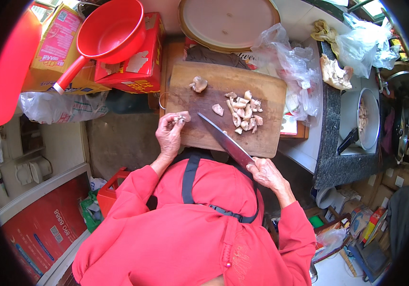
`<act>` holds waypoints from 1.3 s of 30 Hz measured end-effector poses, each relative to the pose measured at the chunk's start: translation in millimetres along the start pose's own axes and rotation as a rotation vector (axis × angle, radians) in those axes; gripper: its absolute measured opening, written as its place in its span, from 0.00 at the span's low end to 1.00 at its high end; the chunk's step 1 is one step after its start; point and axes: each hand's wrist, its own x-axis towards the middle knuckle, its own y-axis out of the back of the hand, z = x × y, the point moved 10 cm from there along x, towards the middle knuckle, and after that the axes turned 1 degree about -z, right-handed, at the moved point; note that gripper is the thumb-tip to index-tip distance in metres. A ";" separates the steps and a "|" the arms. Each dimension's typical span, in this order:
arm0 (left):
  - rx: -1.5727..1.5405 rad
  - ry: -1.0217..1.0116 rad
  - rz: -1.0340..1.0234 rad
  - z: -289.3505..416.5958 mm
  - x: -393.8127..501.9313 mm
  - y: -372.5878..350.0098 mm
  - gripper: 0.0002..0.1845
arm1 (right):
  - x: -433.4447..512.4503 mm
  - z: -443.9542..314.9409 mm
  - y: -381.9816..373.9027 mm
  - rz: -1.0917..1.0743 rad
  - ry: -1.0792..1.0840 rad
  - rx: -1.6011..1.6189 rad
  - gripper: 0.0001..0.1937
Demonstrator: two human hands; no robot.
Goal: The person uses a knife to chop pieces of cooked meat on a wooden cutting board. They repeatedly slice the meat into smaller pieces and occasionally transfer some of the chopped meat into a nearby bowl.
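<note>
A wooden cutting board [204, 103] lies before me. My left hand [168, 134], over the board's left edge, pinches a small mushroom piece [185, 116] between fingers and thumb. My right hand [267, 173] grips the handle of a long kitchen knife [226, 141] near the board's front right corner. Its blade slants across the board, with the tip pointing up and left towards my left hand. A heap of cut pale mushroom pieces [245, 111] rests on the right half. One loose slice [217, 109] lies left of the heap, and a larger mushroom piece [198, 84] sits near the back left.
To the right, a dark counter holds a metal pot [369, 118] with pale pieces inside; a mushroom clump [336, 73] lies behind it. Plastic bags [297, 78] crowd the board's right side. A red dipper [113, 32] sits on boxes at the back left. A round lid [229, 21] leans behind.
</note>
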 end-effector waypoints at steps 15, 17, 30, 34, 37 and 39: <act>0.495 -0.665 -0.476 15.7 -17.1 -96.5 0.17 | -6.2 -7.7 41.2 0.461 -0.050 -0.125 0.08; 0.585 -0.760 -0.419 22.1 -18.5 -94.9 0.17 | -19.6 -20.2 33.8 0.546 0.015 -0.144 0.06; 0.582 -0.807 -0.413 28.9 -26.4 -101.8 0.17 | -58.5 -31.4 -10.9 0.474 -0.048 -0.450 0.05; 0.566 -0.799 -0.410 26.4 -27.8 -100.6 0.17 | -56.7 -30.4 -13.7 0.437 -0.097 -0.523 0.04; 0.588 -0.807 -0.446 27.3 -28.0 -102.8 0.17 | -56.4 -32.6 -13.4 0.375 -0.151 -0.569 0.04; 0.571 -0.810 -0.467 28.6 -26.0 -105.6 0.18 | -58.0 -36.7 -9.0 0.361 -0.174 -0.586 0.04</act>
